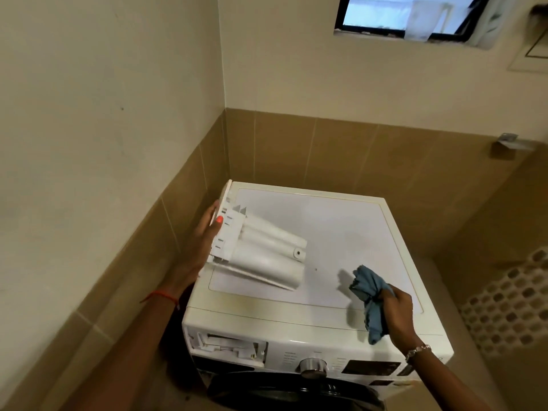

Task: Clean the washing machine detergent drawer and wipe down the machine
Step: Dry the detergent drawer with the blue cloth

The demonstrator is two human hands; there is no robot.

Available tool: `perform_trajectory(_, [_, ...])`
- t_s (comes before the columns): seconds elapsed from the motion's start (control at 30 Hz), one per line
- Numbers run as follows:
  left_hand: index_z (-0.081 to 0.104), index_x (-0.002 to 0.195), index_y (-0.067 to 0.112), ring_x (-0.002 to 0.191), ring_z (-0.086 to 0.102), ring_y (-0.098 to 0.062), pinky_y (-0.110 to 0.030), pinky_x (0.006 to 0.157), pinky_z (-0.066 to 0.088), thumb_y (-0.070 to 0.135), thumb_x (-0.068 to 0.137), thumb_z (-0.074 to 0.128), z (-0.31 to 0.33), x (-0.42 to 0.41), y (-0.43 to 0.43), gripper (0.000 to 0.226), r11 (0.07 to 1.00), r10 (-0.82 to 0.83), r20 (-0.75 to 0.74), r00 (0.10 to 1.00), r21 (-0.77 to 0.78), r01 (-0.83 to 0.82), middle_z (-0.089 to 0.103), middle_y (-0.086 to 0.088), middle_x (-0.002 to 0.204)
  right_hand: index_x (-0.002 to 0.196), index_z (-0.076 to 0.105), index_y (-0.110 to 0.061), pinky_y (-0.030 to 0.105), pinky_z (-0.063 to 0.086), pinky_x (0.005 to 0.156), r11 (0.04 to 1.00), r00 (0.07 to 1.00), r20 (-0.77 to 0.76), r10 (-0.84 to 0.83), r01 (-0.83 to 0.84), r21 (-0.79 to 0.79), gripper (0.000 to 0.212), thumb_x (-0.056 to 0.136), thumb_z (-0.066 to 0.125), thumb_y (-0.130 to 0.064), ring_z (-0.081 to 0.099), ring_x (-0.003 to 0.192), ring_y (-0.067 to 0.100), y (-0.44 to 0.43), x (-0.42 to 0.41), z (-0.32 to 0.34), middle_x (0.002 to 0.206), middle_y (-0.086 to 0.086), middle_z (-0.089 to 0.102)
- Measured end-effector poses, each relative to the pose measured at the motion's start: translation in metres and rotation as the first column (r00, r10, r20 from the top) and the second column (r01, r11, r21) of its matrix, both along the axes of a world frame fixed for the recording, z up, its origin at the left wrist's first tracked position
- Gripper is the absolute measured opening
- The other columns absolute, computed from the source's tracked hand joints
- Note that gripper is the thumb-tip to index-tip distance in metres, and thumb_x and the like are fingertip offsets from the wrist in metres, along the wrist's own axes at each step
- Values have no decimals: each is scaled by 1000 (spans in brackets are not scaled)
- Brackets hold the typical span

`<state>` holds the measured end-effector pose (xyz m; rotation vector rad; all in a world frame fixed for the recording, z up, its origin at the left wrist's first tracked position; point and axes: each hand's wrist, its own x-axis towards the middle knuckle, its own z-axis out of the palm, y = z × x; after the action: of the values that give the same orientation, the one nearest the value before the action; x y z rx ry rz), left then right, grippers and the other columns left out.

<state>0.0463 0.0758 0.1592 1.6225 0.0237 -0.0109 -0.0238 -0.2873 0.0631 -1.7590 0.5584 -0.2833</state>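
Note:
The white detergent drawer [261,250] is out of the machine and held underside up over the left of the washing machine's top [341,232]. My left hand [204,235] grips it by its front panel. My right hand [398,312] clutches a bunched blue cloth [370,298] just above the top's front right part. The drawer's open slot [228,347] shows at the upper left of the machine's front.
The machine stands in a corner, with a tiled wall [118,247] close on the left and another behind it. A control dial [312,367] and the dark door [293,393] are on the front. A window [406,16] sits high on the back wall.

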Motion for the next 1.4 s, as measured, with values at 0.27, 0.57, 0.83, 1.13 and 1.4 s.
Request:
perform_trajectory(0.27, [22,143,35,140,19,-5,-22,115,12,55,84,44,17,-1,-1,66,890,-216,291,932,452,65,24,11,151,85,53,4,31,41,64,916,978,-150,-143,188,355,16,82,39,11,48,79,29,8,1,2,87,17,53])
perform_trajectory(0.57, [23,145,26,140,24,-21,-42,111,29,61,92,23,-39,-26,-11,64,471,-446,393,804,867,-162,34,-8,147,100,56,1,42,46,76,742,977,-194,-91,196,641,23,83,40,5,55,78,31,24,14,19,91,13,59])
perform_trajectory(0.83, [5,149,23,127,37,-32,-48,98,44,48,89,31,-93,-45,-15,70,205,-552,416,723,908,-366,43,-16,134,96,59,-6,47,44,86,666,983,-182,26,119,736,31,67,48,0,56,86,34,45,17,21,100,14,61])
perform_trajectory(1.13, [12,150,24,141,16,-31,-52,113,10,34,93,32,-153,-69,-22,61,92,-630,366,685,911,-402,9,-10,157,100,60,-7,42,48,82,598,984,-136,116,40,800,33,70,48,-2,58,87,32,59,12,15,76,10,73])
perform_trajectory(1.4, [15,150,22,143,15,-29,-52,111,19,28,91,43,-180,-70,-21,65,144,-616,351,705,930,-338,6,-6,158,101,60,-10,37,55,71,555,981,-128,148,25,832,42,61,48,-7,70,65,24,52,3,7,78,8,74])
